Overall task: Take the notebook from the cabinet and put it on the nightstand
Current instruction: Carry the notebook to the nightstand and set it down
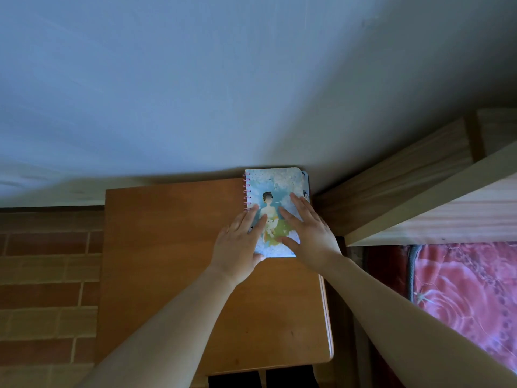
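One spiral notebook (275, 191) lies on one wooden nightstand (173, 247); two bare hands, left (237, 245) and right (310, 233), rest flat on it.

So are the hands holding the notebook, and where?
Not gripped: both hands lie flat on the notebook on the nightstand. The left hand covers its lower-left cover, the right hand its lower-right cover.

wall (195, 79): plain pale blue, shaded | floor (42, 275): brick-pattern tile to my left | bed frame (419, 191): light wood, right | mattress (461, 289): red floral
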A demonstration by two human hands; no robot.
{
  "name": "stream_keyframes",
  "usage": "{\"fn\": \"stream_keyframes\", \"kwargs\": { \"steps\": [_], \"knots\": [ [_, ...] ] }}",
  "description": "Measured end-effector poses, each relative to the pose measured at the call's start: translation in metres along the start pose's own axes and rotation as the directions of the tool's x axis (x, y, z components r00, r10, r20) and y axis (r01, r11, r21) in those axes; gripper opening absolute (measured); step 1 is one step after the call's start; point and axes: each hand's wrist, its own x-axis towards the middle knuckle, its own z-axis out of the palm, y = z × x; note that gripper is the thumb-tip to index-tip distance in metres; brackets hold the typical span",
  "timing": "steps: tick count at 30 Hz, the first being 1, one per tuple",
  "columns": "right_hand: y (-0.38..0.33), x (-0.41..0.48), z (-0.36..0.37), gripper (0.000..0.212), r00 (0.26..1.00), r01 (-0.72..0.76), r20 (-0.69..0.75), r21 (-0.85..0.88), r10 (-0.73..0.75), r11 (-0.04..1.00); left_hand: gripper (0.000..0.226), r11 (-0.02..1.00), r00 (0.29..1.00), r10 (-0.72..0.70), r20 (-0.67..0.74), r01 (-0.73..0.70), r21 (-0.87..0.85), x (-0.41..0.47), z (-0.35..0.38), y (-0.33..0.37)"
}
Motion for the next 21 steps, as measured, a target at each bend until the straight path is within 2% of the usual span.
{"fn": "stream_keyframes", "kwargs": {
  "steps": [13, 17, 21],
  "knots": [
    [-0.026, -0.041, -0.042, 0.057, 0.994, -0.107, -0.005, 0.119, 0.108, 0.987, 0.063, 0.979, 0.987, -0.154, 0.047, 0.158, -0.126, -0.042, -0.043, 0.013],
    [-0.040, -0.072, -0.069, 0.057, 0.992, -0.119, -0.023, 0.153, 0.123, 0.981, 0.058, 0.982, 0.992, -0.126, 0.013, 0.127, -0.141, -0.070, -0.075, 0.033],
    [-0.058, -0.094, -0.108, 0.054, 0.997, -0.061, -0.042, 0.171, 0.069, 0.983, 0.057, 0.979, 0.992, -0.117, -0.043, 0.108, -0.172, -0.097, -0.114, 0.052]
  ]
}}
